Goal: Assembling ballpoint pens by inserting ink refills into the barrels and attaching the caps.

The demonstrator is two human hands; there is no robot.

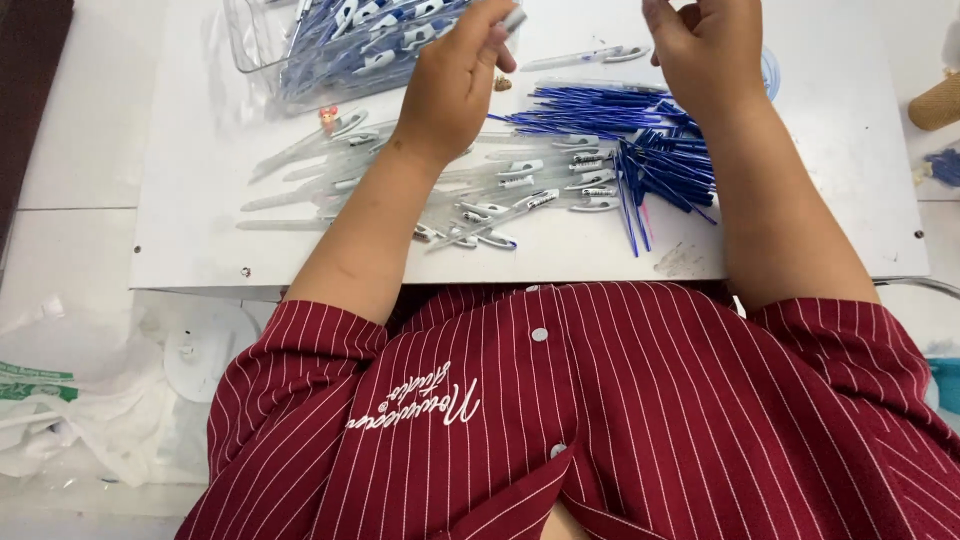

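Left hand (pixel 455 85) pinching pen part (pixel 513 20) near board's (pixel 800 230) far edge; right hand (pixel 705 50) curled, grip unclear. Risk: forearms sweeping blue refills (pixel 640 150) and clear barrels (pixel 500 190) off near edge.

Clear pen barrel (pixel 510 20), tilted, above white board (pixel 850 120)

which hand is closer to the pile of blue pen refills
Right. The right hand hovers just above the far edge of the pile of blue pen refills. The left hand is off to the pile's left, over the clear pen barrels, pinching a pen part.
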